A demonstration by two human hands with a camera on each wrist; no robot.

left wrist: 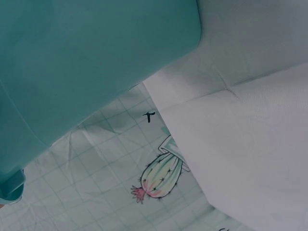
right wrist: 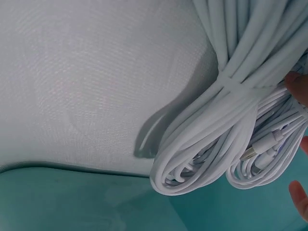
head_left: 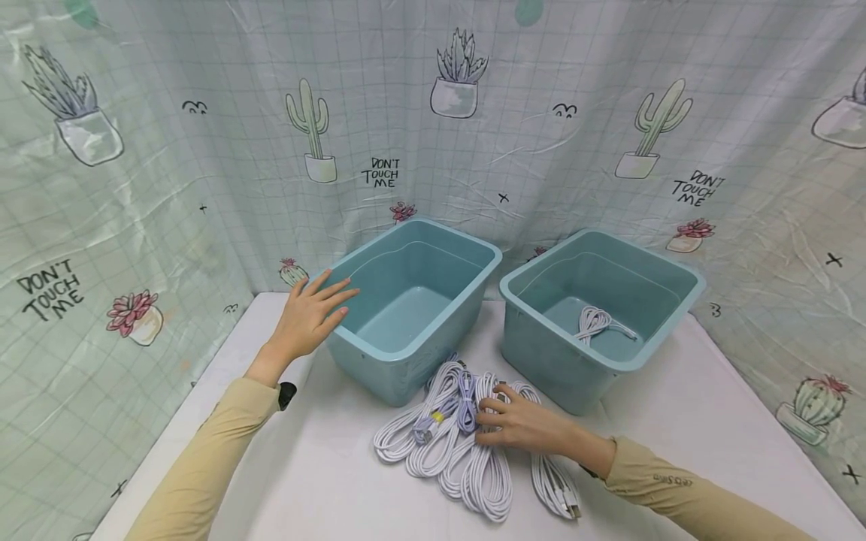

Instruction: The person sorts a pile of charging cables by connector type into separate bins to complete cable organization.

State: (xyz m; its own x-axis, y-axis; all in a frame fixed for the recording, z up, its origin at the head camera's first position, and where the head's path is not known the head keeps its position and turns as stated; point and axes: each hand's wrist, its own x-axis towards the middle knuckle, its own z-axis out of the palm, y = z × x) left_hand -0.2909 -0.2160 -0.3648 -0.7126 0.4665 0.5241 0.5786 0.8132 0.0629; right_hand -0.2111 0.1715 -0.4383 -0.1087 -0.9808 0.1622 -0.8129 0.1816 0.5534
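Note:
Several coiled white USB cables (head_left: pixel 490 485) lie in a pile on the white table, with a lavender cable (head_left: pixel 467 402) among them. Over the right part of this pile is my right hand (head_left: pixel 517 421), its fingers bent and spread at the coils. In the right wrist view a tied white coil (right wrist: pixel 207 139) is close to the camera, and fingertips (right wrist: pixel 298 89) show at the right edge, apart from one another. My left hand (head_left: pixel 307 315) rests at the near left rim of the left blue-green bin (head_left: pixel 386 355), fingers spread and holding nothing.
To the right stands a second blue-green bin (head_left: pixel 561 376), with one coiled white cable (head_left: pixel 594 321) inside. A cactus-print curtain (head_left: pixel 406 98) hangs behind both bins and along the sides. The white tabletop (head_left: pixel 325 481) extends in front of the left bin.

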